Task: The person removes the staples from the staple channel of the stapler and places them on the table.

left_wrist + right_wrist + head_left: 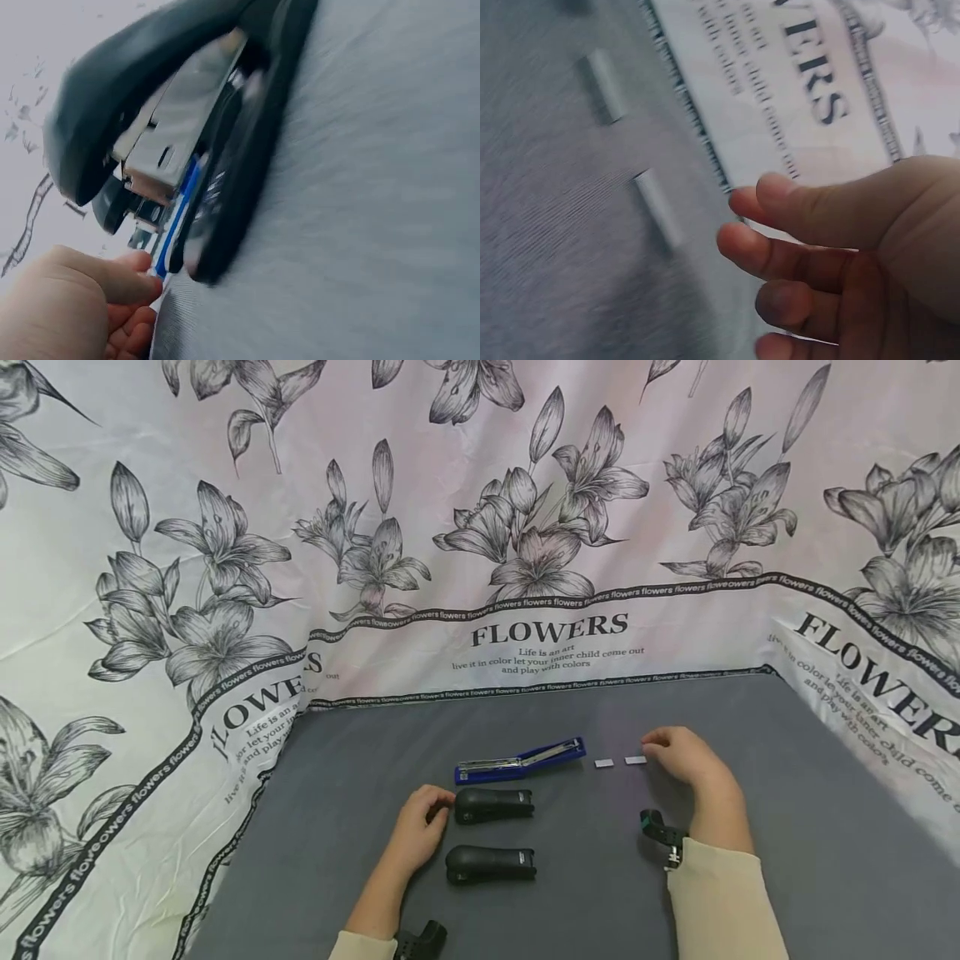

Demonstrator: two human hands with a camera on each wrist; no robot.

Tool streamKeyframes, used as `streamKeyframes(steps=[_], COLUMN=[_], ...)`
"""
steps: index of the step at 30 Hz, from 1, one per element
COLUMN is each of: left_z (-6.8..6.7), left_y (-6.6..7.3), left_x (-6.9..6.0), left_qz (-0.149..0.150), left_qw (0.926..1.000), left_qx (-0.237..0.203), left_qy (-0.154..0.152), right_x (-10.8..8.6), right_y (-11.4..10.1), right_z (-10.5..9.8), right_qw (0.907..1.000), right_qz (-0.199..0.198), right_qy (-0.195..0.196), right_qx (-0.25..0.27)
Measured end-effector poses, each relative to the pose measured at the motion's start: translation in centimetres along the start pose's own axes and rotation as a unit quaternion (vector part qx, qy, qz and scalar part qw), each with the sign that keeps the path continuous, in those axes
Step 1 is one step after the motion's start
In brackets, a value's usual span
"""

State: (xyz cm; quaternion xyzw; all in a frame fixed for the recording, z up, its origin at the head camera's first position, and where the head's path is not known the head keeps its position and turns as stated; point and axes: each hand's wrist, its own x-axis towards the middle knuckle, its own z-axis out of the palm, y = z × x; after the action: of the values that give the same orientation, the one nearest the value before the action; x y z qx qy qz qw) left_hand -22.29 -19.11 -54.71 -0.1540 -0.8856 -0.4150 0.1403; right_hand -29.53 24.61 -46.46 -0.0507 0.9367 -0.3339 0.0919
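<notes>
An opened-out blue stapler [520, 763] lies at the back, its metal channel exposed. In front of it are two black staplers, a farther one [494, 806] and a nearer one [491, 865], one behind the other. My left hand [422, 823] is at the left end of the farther black stapler, fingers loosely bent; the left wrist view is blurred there, so contact is unclear. Two small pale staple strips, a left one [603, 763] and a right one [635, 760], lie right of the blue stapler. Beside the right strip hovers my right hand [817, 262], fingers loosely bent and holding nothing.
A grey cloth surface [585, 902] lies under everything. White curtains with flower prints and lettering [550, 629] hang along the back and both sides. Each wrist wears a small black camera, one of them the right wrist camera [660, 828].
</notes>
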Motion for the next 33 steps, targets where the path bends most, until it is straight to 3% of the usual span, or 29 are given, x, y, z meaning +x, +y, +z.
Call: streamKeyframes(steps=[5, 10, 14, 22, 33], left_z=[0.4, 1.6, 2.0, 1.5, 0.7], left_y=[0.6, 1.0, 1.2, 1.3, 1.3], left_x=[-0.7, -0.1, 0.2, 0.0, -0.5], left_qz=[-0.004, -0.002, 0.012, 0.008, -0.011], left_qw=[0.9998, 0.9979, 0.9959, 0.9949, 0.9945], left_qx=[-0.008, 0.039, 0.066, 0.08, 0.082], left_qy=[-0.02, -0.051, -0.061, -0.061, -0.064], right_x=[-0.9, -1.7, -2.1, -1.9, -2.0], right_y=[-1.6, -3.6, -5.8, -11.7, -17.3], right_z=[-1.4, -2.7, -2.5, 1.7, 9.6], right_qw=[0.9992, 0.9985, 0.9968, 0.9841, 0.9442], right_qz=[-0.038, -0.054, -0.077, -0.177, -0.316], right_qy=[-0.001, 0.006, 0.02, -0.001, -0.03], right_qx=[0.007, 0.002, -0.01, -0.015, -0.087])
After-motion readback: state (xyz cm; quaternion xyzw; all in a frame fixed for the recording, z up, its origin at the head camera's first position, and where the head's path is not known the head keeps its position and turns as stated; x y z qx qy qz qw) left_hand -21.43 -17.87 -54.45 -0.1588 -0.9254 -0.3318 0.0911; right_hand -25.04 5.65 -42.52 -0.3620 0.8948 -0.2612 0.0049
